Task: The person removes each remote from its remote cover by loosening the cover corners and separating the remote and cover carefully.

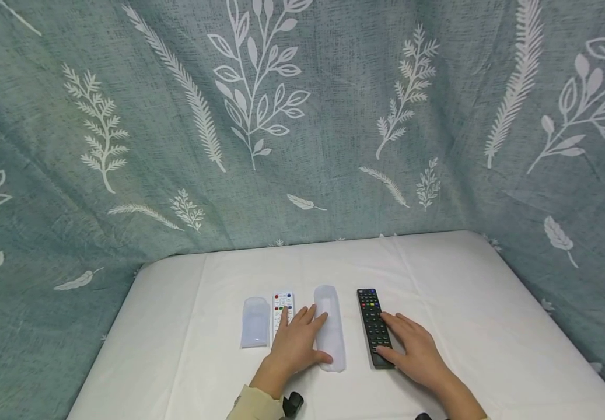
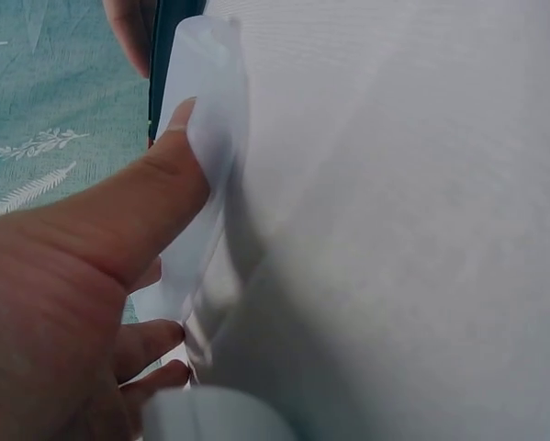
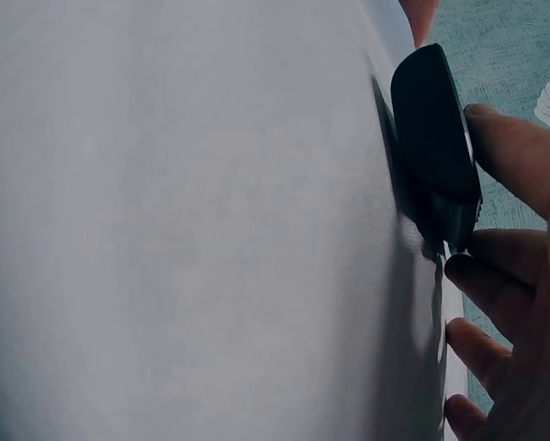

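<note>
My left hand lies spread, palm down, between a white remote control and a long translucent sleeve. Its thumb rests on the sleeve and its outer finger reaches over the remote, whose lower part is hidden. In the left wrist view the thumb lies across the sleeve. To the right, my right hand touches the right side of a black remote control with loose fingers, the thumb over its lower end. The right wrist view shows the black remote end-on, low against the table.
A shorter translucent sleeve lies left of the white remote. All of these lie on a white-covered table. Green curtains with a white leaf print hang behind the table and along both its sides.
</note>
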`<state>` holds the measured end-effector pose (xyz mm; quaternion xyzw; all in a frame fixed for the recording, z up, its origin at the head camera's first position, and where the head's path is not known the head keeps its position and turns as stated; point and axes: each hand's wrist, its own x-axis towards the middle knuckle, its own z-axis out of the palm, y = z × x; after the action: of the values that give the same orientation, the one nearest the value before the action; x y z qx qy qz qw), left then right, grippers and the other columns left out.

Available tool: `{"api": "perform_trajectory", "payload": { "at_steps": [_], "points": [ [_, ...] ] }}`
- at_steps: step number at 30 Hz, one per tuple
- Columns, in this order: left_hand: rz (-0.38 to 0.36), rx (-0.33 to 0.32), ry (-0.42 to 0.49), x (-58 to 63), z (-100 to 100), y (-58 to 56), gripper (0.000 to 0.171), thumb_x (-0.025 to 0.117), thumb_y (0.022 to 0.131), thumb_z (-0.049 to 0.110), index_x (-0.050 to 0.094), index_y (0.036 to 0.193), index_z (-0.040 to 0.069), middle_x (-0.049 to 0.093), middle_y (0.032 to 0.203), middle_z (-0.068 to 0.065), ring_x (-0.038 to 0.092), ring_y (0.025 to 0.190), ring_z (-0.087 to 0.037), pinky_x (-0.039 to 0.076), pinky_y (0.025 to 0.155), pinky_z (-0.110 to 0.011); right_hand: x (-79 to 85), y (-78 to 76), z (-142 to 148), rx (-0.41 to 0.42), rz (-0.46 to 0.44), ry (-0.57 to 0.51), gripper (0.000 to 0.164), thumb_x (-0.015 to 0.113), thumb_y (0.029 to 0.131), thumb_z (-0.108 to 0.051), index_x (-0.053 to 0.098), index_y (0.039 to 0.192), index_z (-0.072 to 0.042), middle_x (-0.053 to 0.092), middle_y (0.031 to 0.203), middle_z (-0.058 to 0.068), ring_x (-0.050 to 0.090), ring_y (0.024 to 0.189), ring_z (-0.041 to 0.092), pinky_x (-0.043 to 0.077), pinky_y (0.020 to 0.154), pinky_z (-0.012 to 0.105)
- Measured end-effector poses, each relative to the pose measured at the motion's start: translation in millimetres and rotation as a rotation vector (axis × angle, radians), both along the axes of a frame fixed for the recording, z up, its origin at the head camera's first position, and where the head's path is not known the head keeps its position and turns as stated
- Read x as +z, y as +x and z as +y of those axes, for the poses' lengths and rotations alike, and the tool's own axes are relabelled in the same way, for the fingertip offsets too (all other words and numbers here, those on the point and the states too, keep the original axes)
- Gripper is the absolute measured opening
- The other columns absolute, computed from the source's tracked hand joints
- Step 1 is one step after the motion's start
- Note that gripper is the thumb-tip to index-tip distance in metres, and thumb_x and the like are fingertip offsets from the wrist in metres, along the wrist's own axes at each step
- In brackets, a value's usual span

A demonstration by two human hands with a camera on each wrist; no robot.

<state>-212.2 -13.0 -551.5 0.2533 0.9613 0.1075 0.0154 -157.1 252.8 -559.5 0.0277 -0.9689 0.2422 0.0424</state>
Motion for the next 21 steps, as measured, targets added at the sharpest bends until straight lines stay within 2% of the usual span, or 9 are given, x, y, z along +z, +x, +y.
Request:
{"api": "perform_trajectory", "payload": {
  "at_steps": [12,18,21],
  "points": [
    [0.006,0.002,0.051,2.0,-3,3.1,0.083,0.081,0.073,0.057,0.053,0.145,0.025,0.049,0.153,-0.008,0.044,0.143,-0.031,0.018,0.12,-0.068,-1.1,0.1,-1,0.0,-0.01,-0.003,0.075,0.071,0.087,-0.049,0.047,0.148,-0.013,0.052,0.149,0.016,0.039,0.142,0.043,0.028,0.114,0.069],
    [0.095,0.012,0.112,-3.6,-11,3.0,0.063,0.074,0.086,0.046,0.055,0.142,0.024,0.051,0.152,-0.005,0.044,0.144,-0.028,0.027,0.119,-0.065,-1.6,0.5,0,-0.001,-0.013,-0.003,0.075,0.071,0.087,-0.05,0.048,0.147,-0.012,0.052,0.149,0.017,0.039,0.142,0.044,0.03,0.114,0.069],
    [0.15,0.037,0.154,-7.0,-21,5.6,0.058,0.074,0.088,0.04,0.057,0.141,0.023,0.051,0.152,-0.004,0.044,0.144,-0.029,0.03,0.118,-0.063,-1.4,1.9,1,0.003,-0.027,-0.021,0.075,0.07,0.087,-0.05,0.048,0.147,-0.012,0.05,0.15,0.018,0.04,0.142,0.044,0.03,0.113,0.069]
  ]
}}
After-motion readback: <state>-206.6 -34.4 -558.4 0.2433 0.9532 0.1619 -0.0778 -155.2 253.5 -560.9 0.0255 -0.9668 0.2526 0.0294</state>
